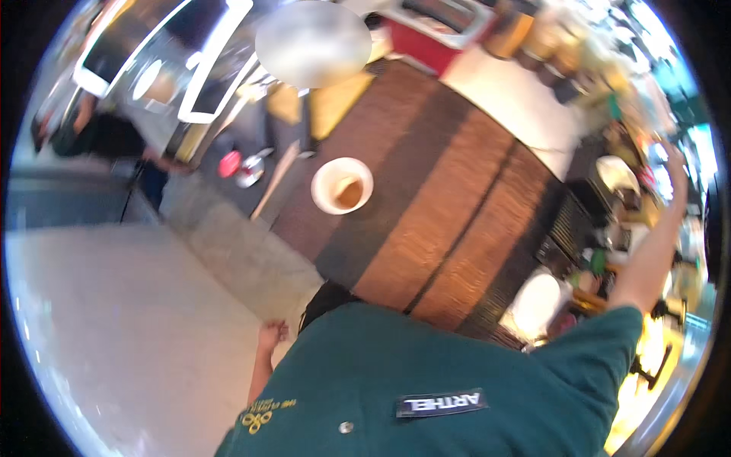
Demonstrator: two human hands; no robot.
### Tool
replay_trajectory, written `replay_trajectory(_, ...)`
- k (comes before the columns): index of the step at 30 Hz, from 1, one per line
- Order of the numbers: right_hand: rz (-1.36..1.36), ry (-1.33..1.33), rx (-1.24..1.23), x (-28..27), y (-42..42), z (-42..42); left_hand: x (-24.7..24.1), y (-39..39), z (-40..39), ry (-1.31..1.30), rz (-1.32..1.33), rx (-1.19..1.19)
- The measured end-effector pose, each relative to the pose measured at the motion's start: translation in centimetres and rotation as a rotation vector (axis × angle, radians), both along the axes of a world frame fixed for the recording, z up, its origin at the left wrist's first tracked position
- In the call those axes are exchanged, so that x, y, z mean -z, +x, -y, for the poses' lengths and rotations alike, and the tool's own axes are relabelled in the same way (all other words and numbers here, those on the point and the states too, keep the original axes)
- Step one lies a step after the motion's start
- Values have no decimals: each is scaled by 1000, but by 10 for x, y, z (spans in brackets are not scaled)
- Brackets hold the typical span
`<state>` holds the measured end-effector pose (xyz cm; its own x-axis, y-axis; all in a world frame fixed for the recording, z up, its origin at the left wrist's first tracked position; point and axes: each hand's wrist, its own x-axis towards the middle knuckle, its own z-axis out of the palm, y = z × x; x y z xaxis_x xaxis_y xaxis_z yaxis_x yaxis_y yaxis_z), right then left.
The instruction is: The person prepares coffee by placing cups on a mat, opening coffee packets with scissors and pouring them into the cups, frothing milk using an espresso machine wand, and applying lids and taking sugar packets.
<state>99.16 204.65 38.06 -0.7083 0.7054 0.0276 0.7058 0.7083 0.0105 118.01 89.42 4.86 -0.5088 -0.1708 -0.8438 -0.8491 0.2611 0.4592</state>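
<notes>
My left hand (276, 331) hangs low beside my body, over the floor and short of the counter. Its fingers look curled, and the inside of the palm is hidden. Far out to the right, my right hand (673, 155) is raised among bright, cluttered items at the picture's rim. Blur hides whether it holds anything. Before me on the counter stands a white cup or bowl (321, 191), with something brown (349, 196) in the bottom. Under it runs a dark brown striped surface (434, 228). Neither hand touches the cup.
A wooden stick-like tool (277, 181), a red round item (229, 164) and a small metal vessel (250, 171) lie left. Another person (105, 134) stands beyond them. A white oval item (535, 305) and black grated tray (564, 227) sit right. A red-sided unit (416, 43) stands behind.
</notes>
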Motion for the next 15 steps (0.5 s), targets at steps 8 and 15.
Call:
replay_trajectory(8, -526, -144, -483, -84, -26, 305, 12, -18, -27, 47, -37, -65)
replay_trajectory(15, -71, -713, -785, 28, -1, 569, 37, -26, -4, 37, -14, -32)
